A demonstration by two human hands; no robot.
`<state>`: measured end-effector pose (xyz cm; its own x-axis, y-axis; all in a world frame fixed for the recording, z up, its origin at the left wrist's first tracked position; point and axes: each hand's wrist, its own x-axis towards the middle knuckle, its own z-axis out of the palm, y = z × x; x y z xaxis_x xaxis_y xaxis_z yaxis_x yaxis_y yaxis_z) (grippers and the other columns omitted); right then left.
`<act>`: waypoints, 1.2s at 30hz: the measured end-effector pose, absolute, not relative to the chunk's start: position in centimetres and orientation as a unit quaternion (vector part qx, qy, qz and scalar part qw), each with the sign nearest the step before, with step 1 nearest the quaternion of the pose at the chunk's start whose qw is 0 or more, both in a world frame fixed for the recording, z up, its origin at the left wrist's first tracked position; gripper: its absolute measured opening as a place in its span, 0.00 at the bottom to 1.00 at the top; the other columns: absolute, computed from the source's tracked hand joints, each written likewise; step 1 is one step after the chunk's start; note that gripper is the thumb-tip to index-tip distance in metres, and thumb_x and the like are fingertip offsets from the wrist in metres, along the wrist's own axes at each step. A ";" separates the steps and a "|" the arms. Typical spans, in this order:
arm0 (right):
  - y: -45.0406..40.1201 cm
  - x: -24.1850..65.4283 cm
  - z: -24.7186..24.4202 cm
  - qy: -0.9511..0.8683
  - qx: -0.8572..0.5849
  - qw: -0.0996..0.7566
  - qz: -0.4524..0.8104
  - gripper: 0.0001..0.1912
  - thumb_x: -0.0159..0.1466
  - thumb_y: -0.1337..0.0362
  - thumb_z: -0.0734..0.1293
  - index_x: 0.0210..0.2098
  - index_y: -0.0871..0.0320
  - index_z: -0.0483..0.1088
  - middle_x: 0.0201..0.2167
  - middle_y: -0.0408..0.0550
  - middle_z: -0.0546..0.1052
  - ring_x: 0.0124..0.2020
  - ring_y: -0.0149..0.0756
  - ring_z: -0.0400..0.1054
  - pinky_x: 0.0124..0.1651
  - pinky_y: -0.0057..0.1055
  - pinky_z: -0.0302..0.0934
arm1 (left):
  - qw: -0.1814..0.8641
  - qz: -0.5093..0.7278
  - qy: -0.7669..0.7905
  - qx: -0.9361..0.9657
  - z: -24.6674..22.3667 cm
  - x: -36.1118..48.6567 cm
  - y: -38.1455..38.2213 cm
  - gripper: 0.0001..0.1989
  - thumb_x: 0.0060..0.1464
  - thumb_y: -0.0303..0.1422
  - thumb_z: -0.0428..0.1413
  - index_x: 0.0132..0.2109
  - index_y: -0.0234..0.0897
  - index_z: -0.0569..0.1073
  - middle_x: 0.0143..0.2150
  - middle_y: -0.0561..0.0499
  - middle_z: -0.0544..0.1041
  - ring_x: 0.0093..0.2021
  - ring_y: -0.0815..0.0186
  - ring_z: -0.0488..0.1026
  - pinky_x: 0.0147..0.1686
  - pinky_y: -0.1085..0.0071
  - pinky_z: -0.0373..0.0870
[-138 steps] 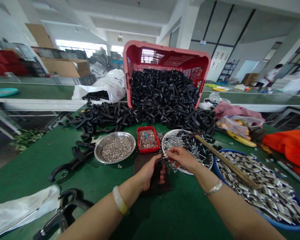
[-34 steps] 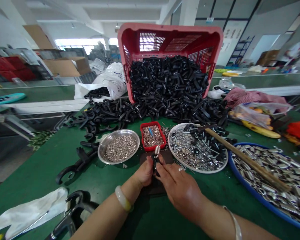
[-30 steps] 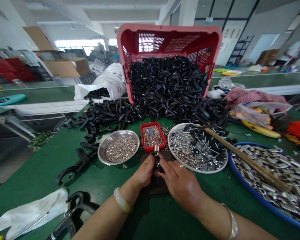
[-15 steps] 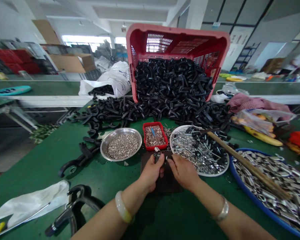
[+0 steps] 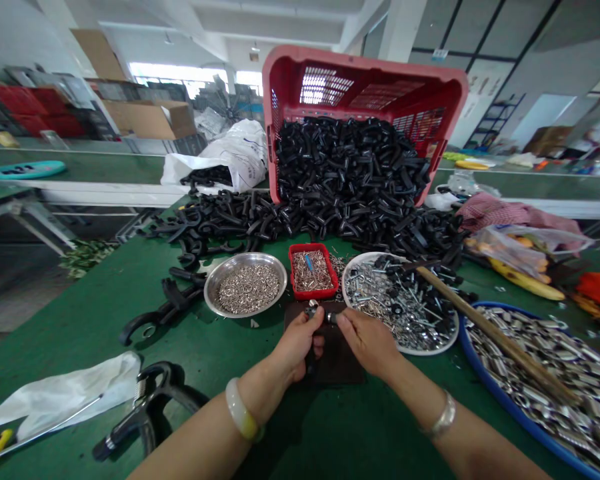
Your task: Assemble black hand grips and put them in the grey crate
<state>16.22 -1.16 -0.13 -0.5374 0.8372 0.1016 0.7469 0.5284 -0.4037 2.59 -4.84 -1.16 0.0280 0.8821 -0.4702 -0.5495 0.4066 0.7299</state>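
My left hand [image 5: 300, 343] is closed around a small black part with a metal piece [image 5: 313, 305] at its top, above a dark mat [image 5: 340, 363]. Right beside it, my right hand [image 5: 364, 337] pinches the black end of a part with a metal ring [image 5: 331, 318]. The two hands nearly meet, and whether the pieces are joined is too small to tell. Just beyond them lie a red tray [image 5: 313, 272] of small pins, a steel bowl [image 5: 245, 285] of small metal bits at the left, and a white tray [image 5: 400, 303] of screws and knobs at the right.
A tilted red crate [image 5: 365, 67] spills black parts [image 5: 350, 167] across the back. A wooden-handled hammer [image 5: 500, 337] spans the white tray and a blue basin [image 5: 510, 398] of metal pieces. Black clamp assemblies [image 5: 150, 413] and a white cloth [image 5: 70, 390] lie at left.
The view has shifted slightly. Between the hands, the black part with the metal ring now shows more plainly, and the metal piece at my left thumb has turned.
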 end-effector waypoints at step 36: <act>0.0 20.8 -1.0 -0.864 -0.455 0.204 -0.072 0.14 0.62 0.59 0.58 0.39 0.58 0.71 0.36 0.51 0.72 0.38 0.38 0.65 0.37 0.31 0.60 | 0.085 0.143 0.584 0.795 0.5 -3.0 -0.8 0.24 0.47 0.49 0.50 0.48 0.41 0.69 0.45 0.44 0.71 0.45 0.55 0.65 0.43 0.64 0.58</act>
<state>20.81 0.01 -1.02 -0.5037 0.7561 0.4179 0.8149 0.5765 -0.0608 -2.97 -0.84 0.46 0.2783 0.9520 0.1278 0.9035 -0.3046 0.3015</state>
